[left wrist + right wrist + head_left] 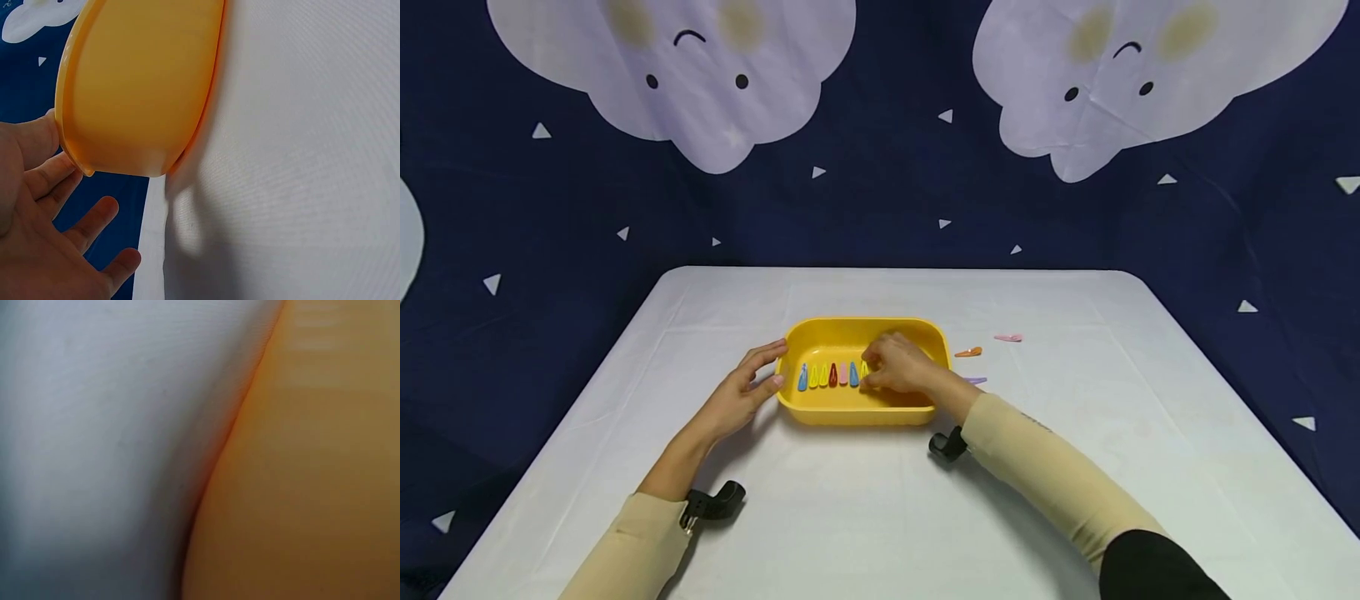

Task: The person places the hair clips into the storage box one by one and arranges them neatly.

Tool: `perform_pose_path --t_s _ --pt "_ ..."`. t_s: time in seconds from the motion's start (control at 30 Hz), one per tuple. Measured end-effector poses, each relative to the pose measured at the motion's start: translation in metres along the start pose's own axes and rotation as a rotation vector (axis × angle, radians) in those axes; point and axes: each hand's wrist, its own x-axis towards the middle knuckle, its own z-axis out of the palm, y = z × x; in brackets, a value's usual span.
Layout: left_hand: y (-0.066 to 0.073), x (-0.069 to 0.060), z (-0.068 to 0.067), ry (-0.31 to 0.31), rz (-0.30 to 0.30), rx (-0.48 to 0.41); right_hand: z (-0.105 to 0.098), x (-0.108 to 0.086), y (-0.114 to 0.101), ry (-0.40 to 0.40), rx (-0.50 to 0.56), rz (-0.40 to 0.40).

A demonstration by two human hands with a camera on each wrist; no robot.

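A yellow plastic basin (850,415) stands on the table, with a row of small snap hair clips lying side by side inside it. From left to right they include a blue clip (802,377), two yellow ones, a red clip (832,375), a pink clip (843,374) and another blue one (853,374). At the row's right end my right hand (898,365) pinches a yellow hair clip (864,367), partly hidden by the fingers. My left hand (747,392) touches the basin's left end, its fingers loosely spread; the left wrist view shows thumb and fingertips against the rim (60,106).
Outside the basin to the right lie an orange clip (968,352), a pink clip (1008,337) and a purple clip (975,381), partly covered by the right arm. A white cloth covers the table (865,508). Behind it hangs a dark blue cloud-patterned curtain (880,208).
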Motion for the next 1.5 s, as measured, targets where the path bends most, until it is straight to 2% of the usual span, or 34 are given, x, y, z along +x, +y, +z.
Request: perform_pose_path --t_s 0.5,1.23,1.5 --pt "-0.0005 -0.0003 -0.0005 0.005 0.027 0.004 0.0012 -0.0002 -0.0011 -0.002 -0.064 -0.012" --pt "0.001 -0.0006 -0.0004 0.006 0.042 0.014 0.0007 -0.0009 -0.0013 -0.021 -0.062 -0.012" --pt "0.0027 -0.0014 -0.0011 -0.003 0.016 0.0 -0.001 -0.0024 -0.0023 -0.003 -0.033 -0.021"
